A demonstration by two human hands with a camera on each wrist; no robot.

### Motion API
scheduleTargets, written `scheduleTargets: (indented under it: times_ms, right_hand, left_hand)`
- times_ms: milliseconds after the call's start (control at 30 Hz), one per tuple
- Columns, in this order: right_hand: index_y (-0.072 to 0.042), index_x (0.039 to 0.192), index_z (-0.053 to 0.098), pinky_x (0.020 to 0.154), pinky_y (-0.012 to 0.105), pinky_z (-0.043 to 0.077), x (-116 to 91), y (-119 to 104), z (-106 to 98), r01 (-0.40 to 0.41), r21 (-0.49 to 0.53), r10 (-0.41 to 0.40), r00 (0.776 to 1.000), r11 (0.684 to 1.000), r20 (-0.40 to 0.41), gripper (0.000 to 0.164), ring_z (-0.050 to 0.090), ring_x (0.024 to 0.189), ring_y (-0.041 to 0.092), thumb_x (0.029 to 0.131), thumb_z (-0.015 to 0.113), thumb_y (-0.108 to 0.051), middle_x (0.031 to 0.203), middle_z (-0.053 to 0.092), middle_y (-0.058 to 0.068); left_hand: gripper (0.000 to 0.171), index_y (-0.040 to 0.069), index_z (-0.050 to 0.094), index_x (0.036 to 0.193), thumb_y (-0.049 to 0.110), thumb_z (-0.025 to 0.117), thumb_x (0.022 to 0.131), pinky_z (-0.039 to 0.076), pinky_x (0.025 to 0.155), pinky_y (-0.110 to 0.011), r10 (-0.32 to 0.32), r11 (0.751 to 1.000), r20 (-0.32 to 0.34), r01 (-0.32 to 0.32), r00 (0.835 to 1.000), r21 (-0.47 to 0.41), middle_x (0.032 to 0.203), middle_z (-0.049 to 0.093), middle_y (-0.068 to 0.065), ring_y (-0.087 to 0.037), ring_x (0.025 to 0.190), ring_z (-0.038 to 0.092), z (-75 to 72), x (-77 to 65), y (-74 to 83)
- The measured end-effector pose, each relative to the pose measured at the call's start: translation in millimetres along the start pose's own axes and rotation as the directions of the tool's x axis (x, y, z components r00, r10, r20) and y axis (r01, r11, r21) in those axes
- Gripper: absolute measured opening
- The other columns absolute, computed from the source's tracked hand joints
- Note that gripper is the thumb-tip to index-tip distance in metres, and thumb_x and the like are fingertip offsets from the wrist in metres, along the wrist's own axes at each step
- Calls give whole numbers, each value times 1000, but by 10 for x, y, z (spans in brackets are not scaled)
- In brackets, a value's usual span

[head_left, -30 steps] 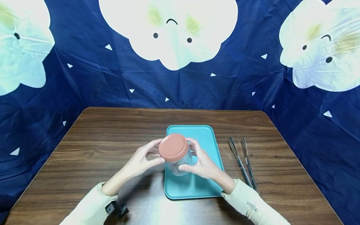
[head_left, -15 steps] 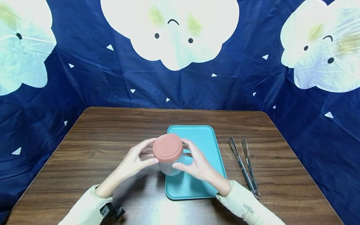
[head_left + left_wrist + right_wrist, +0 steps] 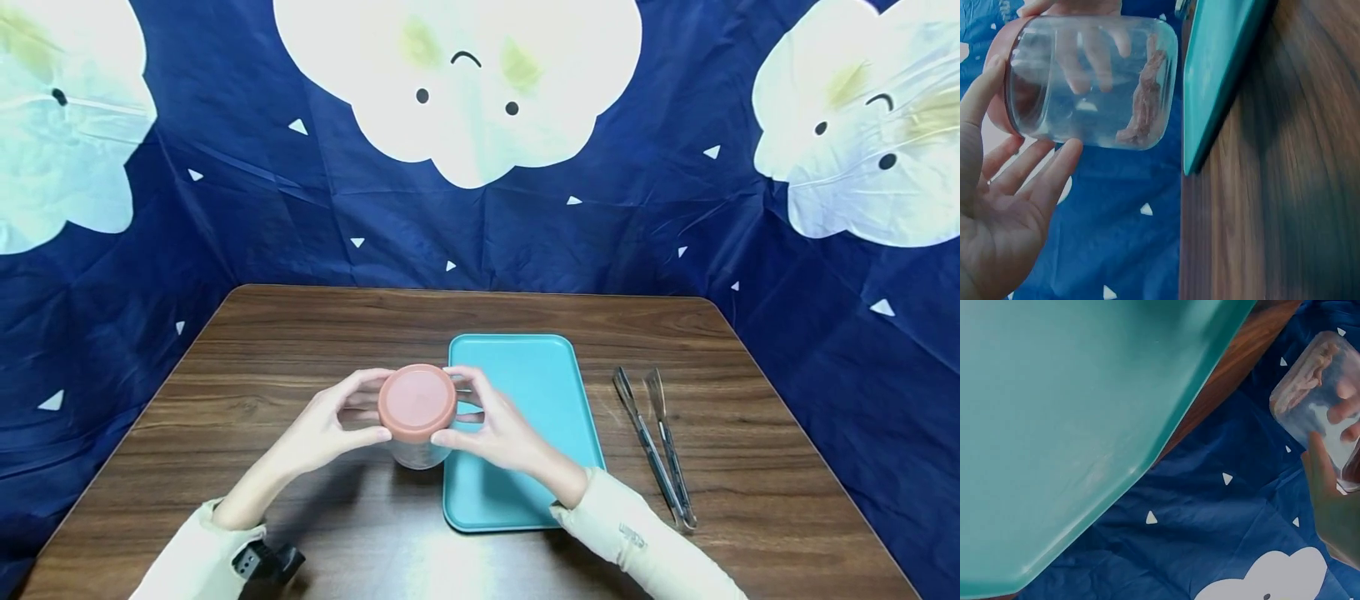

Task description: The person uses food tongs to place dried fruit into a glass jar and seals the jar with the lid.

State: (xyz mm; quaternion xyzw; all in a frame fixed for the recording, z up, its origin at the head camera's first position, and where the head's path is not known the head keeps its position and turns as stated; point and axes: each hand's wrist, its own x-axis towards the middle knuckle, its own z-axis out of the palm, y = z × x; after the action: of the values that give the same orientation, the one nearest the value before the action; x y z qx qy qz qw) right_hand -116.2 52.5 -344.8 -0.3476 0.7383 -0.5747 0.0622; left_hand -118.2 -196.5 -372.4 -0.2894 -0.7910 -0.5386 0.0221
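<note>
Between both hands is an upright clear jar (image 3: pixel 1094 119) with a pink lid (image 3: pixel 417 402). Reddish-brown strips (image 3: pixel 1145 100) lie at its bottom, shown side-on in the left wrist view. My left hand (image 3: pixel 330 425) holds the lid's left side, its thumb at the front of the rim and its fingers behind. From the other side my right hand (image 3: pixel 495 425) grips the jar near the lid, thumb in front, fingers around the back. The jar hangs above the wooden table, just left of the teal tray (image 3: pixel 517 375); a gap under it shows in the left wrist view.
Metal tongs (image 3: pixel 656 454) lie on the wooden table (image 3: pixel 300 333) right of the tray. A dark blue cloth (image 3: pixel 300 208) with white clouds hangs behind and at the sides. A small black device (image 3: pixel 262 560) sits at the left sleeve.
Both hands have carried the jar leftward, from over the tray to beside its left edge. The tray and tongs have stayed put.
</note>
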Motion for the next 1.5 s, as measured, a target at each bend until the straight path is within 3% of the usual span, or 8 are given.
scheduleTargets:
  times_ms: [300, 667, 767, 1033, 1300, 1400, 1500]
  right_hand:
    - [-7, 127, 32, 80, 43, 45, 221, 162, 144, -74, 53, 71, 996, 996, 52, 60, 48, 107, 20, 78, 68, -7, 118, 46, 10]
    - [-3, 127, 32, 81, 31, 46, 406, 320, 234, -84, 77, 80, 995, 993, 60, 60, 47, 108, 24, 78, 67, -5, 118, 45, 15]
    - [-4, 127, 32, 80, 26, 46, 419, 347, 249, -94, 70, 90, 994, 993, 59, 60, 46, 109, 23, 78, 67, -6, 118, 45, 14]
    - [-4, 126, 32, 83, 43, 44, 415, 457, 298, -99, 83, 94, 994, 992, 59, 60, 45, 110, 22, 78, 67, -6, 119, 45, 14]
    - [-16, 128, 31, 84, 36, 44, 452, 738, 339, -130, 98, 124, 990, 987, 59, 61, 44, 111, 14, 79, 67, -13, 121, 44, 2]
    - [-17, 132, 29, 86, 34, 42, 452, 771, 306, -163, 57, 158, 984, 985, 79, 63, 42, 113, 13, 80, 66, -20, 124, 42, 0]
    - [-16, 135, 28, 89, 35, 40, 419, 743, 202, -193, -45, 197, 976, 980, 93, 66, 38, 117, 16, 81, 64, -28, 130, 38, 0]
  left_hand:
    - [62, 0, 38, 127, -7, 67, 73, 47, 78, -32, 10, 993, 29, -6, 1000, -120, 114, 49, -20, -19, 99, 54, -175, -55, -276]
    - [59, -3, 36, 127, -10, 63, 75, 46, 80, -33, 1, 987, 24, 2, 1000, -163, 115, 49, -20, -17, 101, 53, -298, -61, -536]
    - [59, -3, 36, 127, -9, 64, 75, 46, 81, -33, -13, 987, 25, 17, 1000, -163, 115, 48, -21, -17, 101, 53, -301, -66, -571]
    - [61, -2, 36, 128, -6, 65, 75, 45, 81, -30, -63, 983, 39, 68, 997, -170, 116, 46, -22, -16, 102, 53, -284, -96, -680]
    - [61, -1, 35, 129, -4, 65, 76, 45, 82, -28, -77, 985, 47, 84, 996, -150, 118, 45, -22, -14, 103, 52, -295, -91, -706]
    - [60, 2, 35, 130, 0, 65, 78, 43, 85, -32, -96, 989, 54, 101, 994, -107, 122, 44, -20, -16, 106, 50, -308, -91, -693]
    - [56, 4, 35, 132, 3, 61, 82, 41, 87, -38, -99, 995, 36, 100, 994, -30, 126, 42, -18, -24, 109, 47, -336, -110, -660]
